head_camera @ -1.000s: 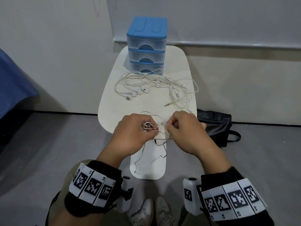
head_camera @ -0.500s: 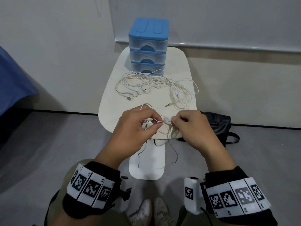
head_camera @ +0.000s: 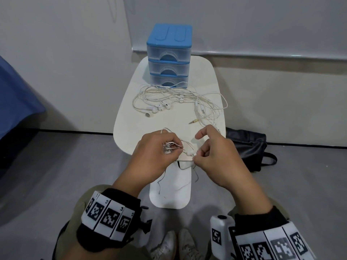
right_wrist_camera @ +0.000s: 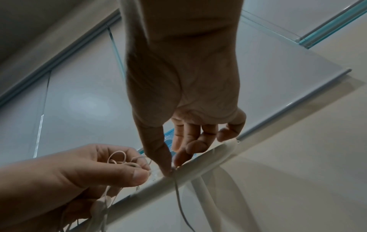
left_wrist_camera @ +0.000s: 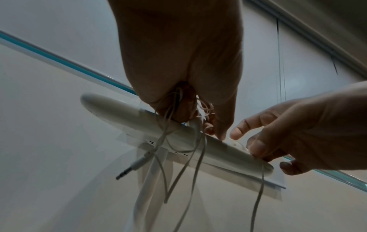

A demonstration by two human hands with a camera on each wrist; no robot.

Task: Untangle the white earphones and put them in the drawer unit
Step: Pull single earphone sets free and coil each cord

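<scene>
Meanwhile both hands work at the bench's (head_camera: 131, 117) six-o'clock edge — left hand (head_camera: 155, 149) clutching bunched thin white earphone cord (head_camera: 173, 146), right hand (head_camera: 217, 156) pinching one strand.

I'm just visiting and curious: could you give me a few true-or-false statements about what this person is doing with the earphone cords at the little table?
1. The left hand grips a small bunch of thin white earphone cord. True.
2. All three drawers of the blue-topped clear plastic drawer unit are pulled open. False: all three are shut.
3. The right hand pinches the cord at the near edge of the small white rounded table. True.
4. The table beyond the hands is bare. False: a tangle of white earphones lies in front of the drawer unit.
5. A black bag sits on the floor to the right of the table. True.
</scene>
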